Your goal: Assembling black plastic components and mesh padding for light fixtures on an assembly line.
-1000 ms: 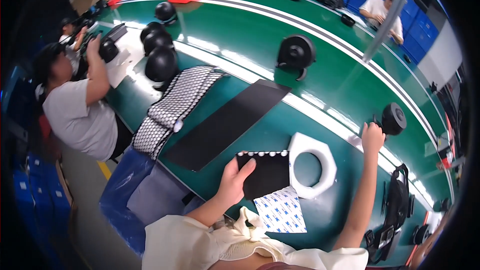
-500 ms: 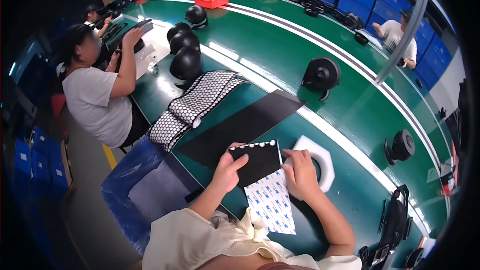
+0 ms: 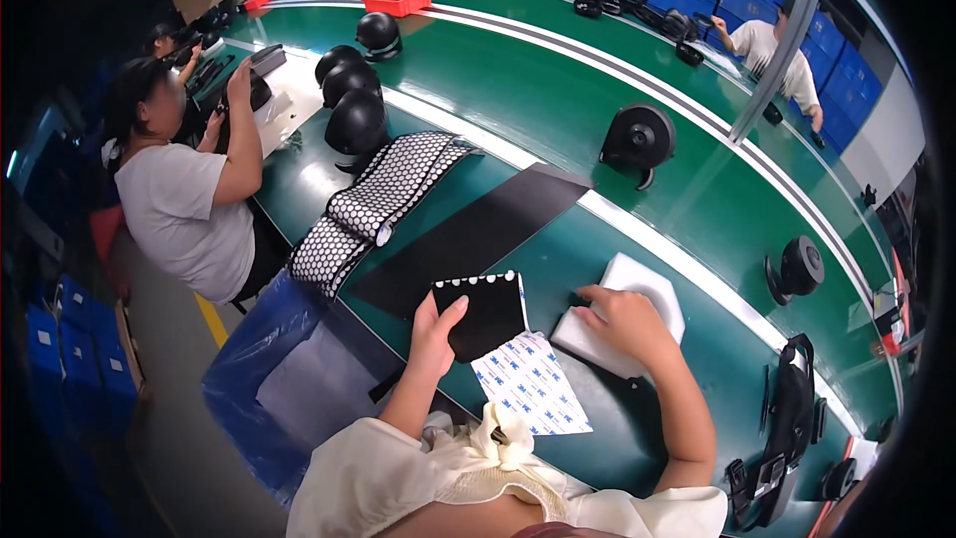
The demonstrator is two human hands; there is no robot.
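My left hand (image 3: 434, 337) grips a flat black piece (image 3: 485, 314) by its left side, thumb on top. White dots line the piece's far edge. A white backing sheet with blue print (image 3: 533, 384) sticks out from beneath its near edge; whether the two are joined is hidden. My right hand (image 3: 632, 324) is over a thick white foam block (image 3: 652, 284) with an opening in it. Its thumb and index finger are apart, reaching past the foam's left side, with nothing visible between them. The remaining fingers are mostly hidden.
Beyond my hands lies a long black sheet (image 3: 468, 229), beside folded white-dotted black material (image 3: 383, 189). Round black units (image 3: 356, 122) stand on the green table, one housing (image 3: 637, 139) farther right. Black straps (image 3: 787, 408) lie right; blue plastic (image 3: 249, 369) hangs left. A person (image 3: 189, 179) works at left.
My right hand has left the black piece's right edge and moved right onto the foam, which has shifted and turned. My left hand and the black piece have moved slightly left.
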